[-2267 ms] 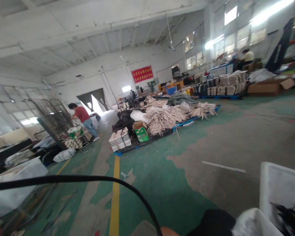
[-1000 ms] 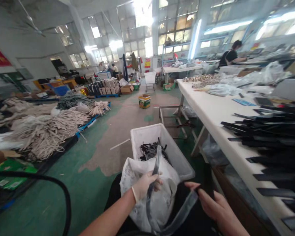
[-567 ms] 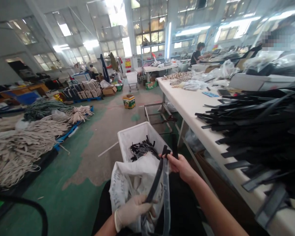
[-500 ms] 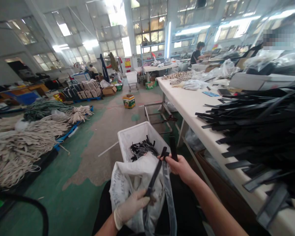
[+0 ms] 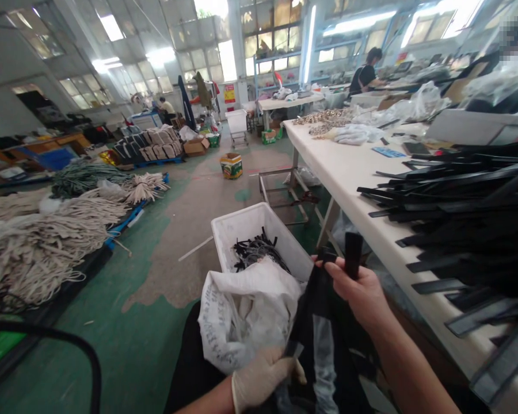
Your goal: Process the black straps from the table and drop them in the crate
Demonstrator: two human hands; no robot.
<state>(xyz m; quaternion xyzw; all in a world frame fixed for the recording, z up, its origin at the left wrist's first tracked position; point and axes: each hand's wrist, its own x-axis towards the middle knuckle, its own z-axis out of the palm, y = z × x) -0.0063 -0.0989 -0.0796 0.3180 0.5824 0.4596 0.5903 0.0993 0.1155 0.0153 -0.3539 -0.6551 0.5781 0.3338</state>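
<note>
My left hand (image 5: pixel 263 375), in a pale glove, is low in front of me with its fingers closed around a black strap (image 5: pixel 294 348). Bare and higher up, my right hand (image 5: pixel 359 290) pinches a black strap whose short end (image 5: pixel 353 254) sticks up past the thumb. From around it hangs a length wrapped in clear film (image 5: pixel 323 351). Whether both hands hold the same strap I cannot tell. An open white sack (image 5: pixel 213 328) with handwriting on its side sits against my lap. Just beyond it a white bin (image 5: pixel 224 238) holds black strips (image 5: pixel 256 248).
On my right a white table (image 5: pixel 328 158) carries a big heap of black straps (image 5: pixel 453 218) reaching over its edge. To the left, bundles of beige cord (image 5: pixel 64 230) lie on a pallet. A cardboard box (image 5: pixel 231 167) stands ahead. A person (image 5: pixel 365 75) sits farther back.
My right hand has moved right with its strap. My left hand has dropped lower and slightly right, away from the right hand. The view has shifted a little.
</note>
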